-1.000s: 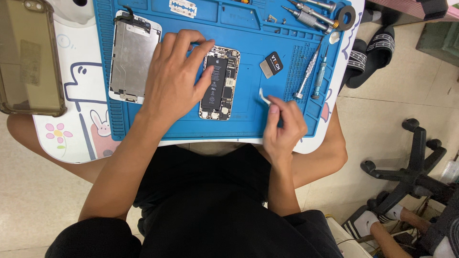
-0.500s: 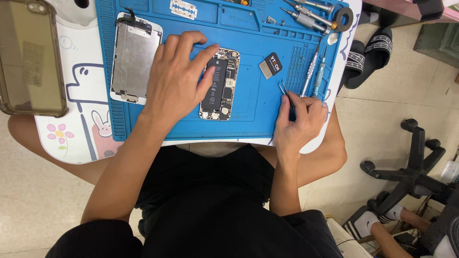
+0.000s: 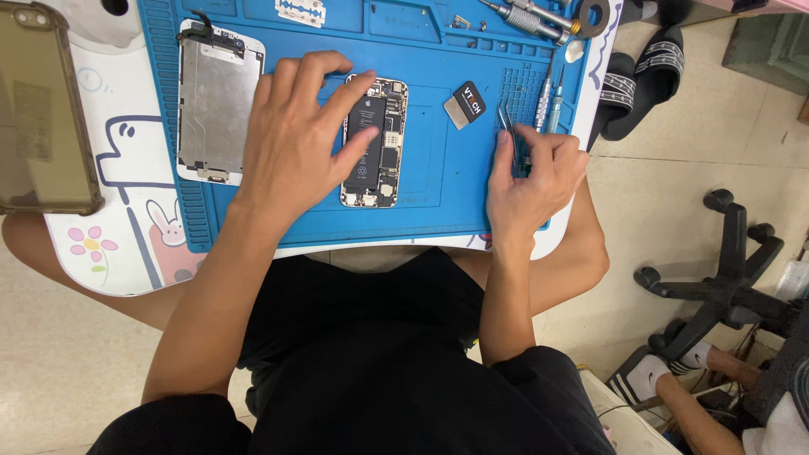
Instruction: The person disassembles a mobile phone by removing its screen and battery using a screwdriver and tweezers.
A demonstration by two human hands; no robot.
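An opened phone body with its battery showing lies on a blue repair mat. My left hand rests flat on the phone's left side, fingers spread across the battery. My right hand lies at the mat's right part and pinches thin metal tweezers, whose tips point away from me. A detached screen panel lies face down to the left of my left hand. A small black and grey pry tool lies between the two hands.
Screwdrivers and a tape roll lie along the mat's right and top edge. A clear phone case sits at the far left. Black slippers, a chair base and another person's socked foot are on the floor.
My right hand has moved rightward and away from me across the mat with the tweezers, from beside the phone to the mat's right part. My left hand stays on the phone.
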